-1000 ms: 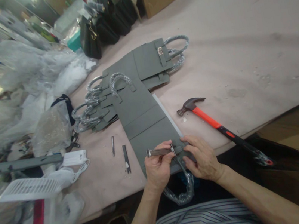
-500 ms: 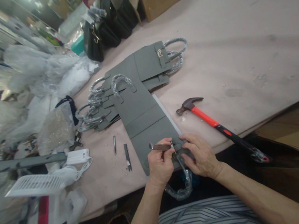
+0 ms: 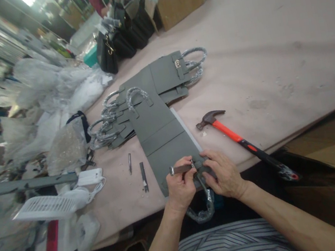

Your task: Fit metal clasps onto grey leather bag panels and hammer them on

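The panel (image 3: pixel 163 138) lies flat at the near edge of the table (image 3: pixel 272 62), its far end overlapping the stack (image 3: pixel 167 71) and its near handle (image 3: pixel 202 216) hanging over the edge. The left hand (image 3: pixel 181 189) has the rod (image 3: pixel 181 169) pinched between thumb and fingers, one end at the small metal clasp (image 3: pixel 193 164); whether it touches cannot be told. The right hand (image 3: pixel 224 173) is bent over the panel's near right corner, thumb and forefinger apart; whether it grips or merely presses there, I cannot tell. In my judgement, good work here calls for the rod set square on the clasp, the corner kept flat and fingertips clear of the rod's end. The hammer (image 3: pixel 234 135) lies to the right, well apart from the rod.
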A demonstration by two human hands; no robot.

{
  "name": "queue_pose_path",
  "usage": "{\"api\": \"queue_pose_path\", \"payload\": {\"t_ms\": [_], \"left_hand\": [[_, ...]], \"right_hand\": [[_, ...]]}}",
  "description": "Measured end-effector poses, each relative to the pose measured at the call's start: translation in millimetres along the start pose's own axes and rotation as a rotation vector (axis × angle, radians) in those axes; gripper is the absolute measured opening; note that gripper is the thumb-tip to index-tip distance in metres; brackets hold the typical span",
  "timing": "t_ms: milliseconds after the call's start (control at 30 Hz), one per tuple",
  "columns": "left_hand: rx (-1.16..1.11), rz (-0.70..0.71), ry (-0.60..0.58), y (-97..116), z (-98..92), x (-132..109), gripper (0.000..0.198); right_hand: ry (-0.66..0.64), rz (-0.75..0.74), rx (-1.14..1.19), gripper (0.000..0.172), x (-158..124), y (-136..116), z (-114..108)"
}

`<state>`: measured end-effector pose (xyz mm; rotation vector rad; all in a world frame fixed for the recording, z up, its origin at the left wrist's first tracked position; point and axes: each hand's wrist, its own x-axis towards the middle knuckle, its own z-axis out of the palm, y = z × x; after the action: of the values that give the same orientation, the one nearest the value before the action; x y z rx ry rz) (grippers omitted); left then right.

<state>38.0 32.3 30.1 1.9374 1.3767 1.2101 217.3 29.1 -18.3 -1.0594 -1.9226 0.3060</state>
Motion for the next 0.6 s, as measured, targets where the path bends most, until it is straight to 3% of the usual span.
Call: {"api": "queue_pose_path", "payload": {"t_ms": [400,600], "left_hand": [[0.066,-0.007,0.044,5.0,0.1,-1.6,0.009],[0.006,-0.095,0.061,7.4,-0.5,1.7,0.007]], "right_hand": [[-0.007,0.022,0.016,0.024,-0.1,-0.5,0.7],[-0.004,0.01,0.002,0.023,0.3,-0.5,-0.2]]}}
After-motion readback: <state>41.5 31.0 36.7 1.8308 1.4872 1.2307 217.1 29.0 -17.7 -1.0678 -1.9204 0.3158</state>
